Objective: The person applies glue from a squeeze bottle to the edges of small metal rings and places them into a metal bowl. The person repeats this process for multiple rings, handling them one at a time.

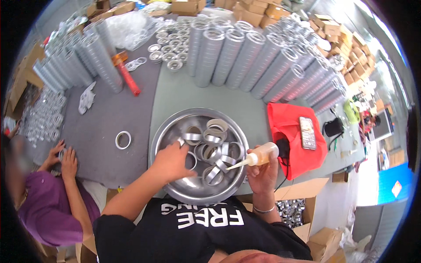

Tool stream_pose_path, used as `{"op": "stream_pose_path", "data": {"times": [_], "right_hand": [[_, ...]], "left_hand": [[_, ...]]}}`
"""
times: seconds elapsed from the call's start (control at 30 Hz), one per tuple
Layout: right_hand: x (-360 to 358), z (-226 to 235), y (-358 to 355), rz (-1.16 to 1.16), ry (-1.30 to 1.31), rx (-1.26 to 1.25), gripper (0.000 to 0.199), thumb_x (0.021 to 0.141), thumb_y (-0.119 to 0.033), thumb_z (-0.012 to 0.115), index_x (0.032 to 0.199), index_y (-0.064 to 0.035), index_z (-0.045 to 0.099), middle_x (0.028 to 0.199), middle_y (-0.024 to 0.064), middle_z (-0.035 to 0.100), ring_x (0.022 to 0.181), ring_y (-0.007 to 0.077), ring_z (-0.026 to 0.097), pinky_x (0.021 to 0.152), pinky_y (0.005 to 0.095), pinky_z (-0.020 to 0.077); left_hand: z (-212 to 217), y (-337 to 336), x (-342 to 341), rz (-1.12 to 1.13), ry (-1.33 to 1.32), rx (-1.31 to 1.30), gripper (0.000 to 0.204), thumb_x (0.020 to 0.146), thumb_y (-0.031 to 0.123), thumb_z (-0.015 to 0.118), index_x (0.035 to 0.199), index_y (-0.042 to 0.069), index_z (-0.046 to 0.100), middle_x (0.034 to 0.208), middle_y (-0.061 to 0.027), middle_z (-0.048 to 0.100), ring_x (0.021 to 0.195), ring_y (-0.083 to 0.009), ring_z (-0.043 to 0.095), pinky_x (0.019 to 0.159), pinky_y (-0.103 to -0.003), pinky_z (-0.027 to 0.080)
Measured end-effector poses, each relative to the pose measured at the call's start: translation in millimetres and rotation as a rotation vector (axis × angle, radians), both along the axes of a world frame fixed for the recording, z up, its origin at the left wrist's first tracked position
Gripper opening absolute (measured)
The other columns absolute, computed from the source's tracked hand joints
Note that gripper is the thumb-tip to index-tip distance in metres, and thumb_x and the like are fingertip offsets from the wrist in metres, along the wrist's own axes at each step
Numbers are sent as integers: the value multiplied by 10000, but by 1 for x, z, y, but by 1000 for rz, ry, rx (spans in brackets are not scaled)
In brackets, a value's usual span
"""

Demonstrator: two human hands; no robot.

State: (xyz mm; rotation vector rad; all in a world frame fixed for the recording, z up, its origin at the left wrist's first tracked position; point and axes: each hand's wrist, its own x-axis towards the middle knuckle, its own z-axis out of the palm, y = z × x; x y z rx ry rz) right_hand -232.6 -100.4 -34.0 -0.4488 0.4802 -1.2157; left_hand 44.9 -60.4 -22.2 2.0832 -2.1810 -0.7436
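Head view: The metal basin (169, 131) rests on the counter (210, 98), in front of the person's torso. The silver rings (214, 153) lie loosely piled inside it, some flat, some tilted or on edge. The left hand (172, 161) extends over the left side of the basin, with its fingertips at a ring near the pile; the thumb is spread apart from the fingers. Whether these fingers grasp that ring cannot be told.

The right hand (262, 177) is at the right rim of the basin, its fingers wrapped around a squeeze bottle (262, 154). The bottle is tilted, and its tapered nozzle points left over the rings.

A red cloth item (279, 125) lies right of the bottle, with a phone (308, 133) on top. Grey cylinders (228, 57) stand in rows behind the basin. One pale ring (117, 140) lies by itself on the dark covering to the left. Farther left, a co-worker's hands (69, 164) are at another small ring. An open carton (310, 206) at lower right contains more metal rings.
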Motion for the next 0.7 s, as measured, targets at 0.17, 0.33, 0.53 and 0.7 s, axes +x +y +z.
{"op": "stream_pose_path", "data": {"times": [0.17, 0.33, 0.53, 0.7], "right_hand": [[-3, -2, -2, 22, -15, -32, 436, 960, -383, 481, 1181, -12, 539, 1046, 225, 655, 556, 139, 553, 514, 224, 459], [-1, -1, 2, -114, 23, 32, 486, 955, -428, 479, 1146, 12, 560, 1000, 230, 662, 492, 126, 513, 444, 217, 429], [2, 5, 17, -443, 350, -584, 669, 827, -492, 650, 1251, -36, 405, 1063, 209, 592, 709, 214, 622, 568, 307, 525], [-22, 30, 36, -130, 701, -1046, 737, 706, -332, 828, 1248, -51, 414, 1127, 253, 594, 787, 263, 654, 657, 373, 526]], "left_hand": [[-18, 6, -18, -93, 29, -14, 627, 647, 317, 794, 1141, 9, 562, 1127, -177, 520, 1076, -332, 548, 872, -435, 500], [-8, 9, -6, 4, 54, 19, 589, 668, 291, 776, 1137, 7, 560, 1079, -189, 540, 1028, -354, 570, 856, -415, 502], [-1, 34, -8, 488, 1684, 179, 516, 877, 210, 644, 1292, -41, 469, 1127, -162, 616, 979, -229, 633, 768, -323, 561], [-2, 46, -16, 533, 2210, 631, 612, 982, 409, 386, 1277, -126, 397, 1156, -279, 551, 1010, -400, 630, 742, -367, 619]]}}
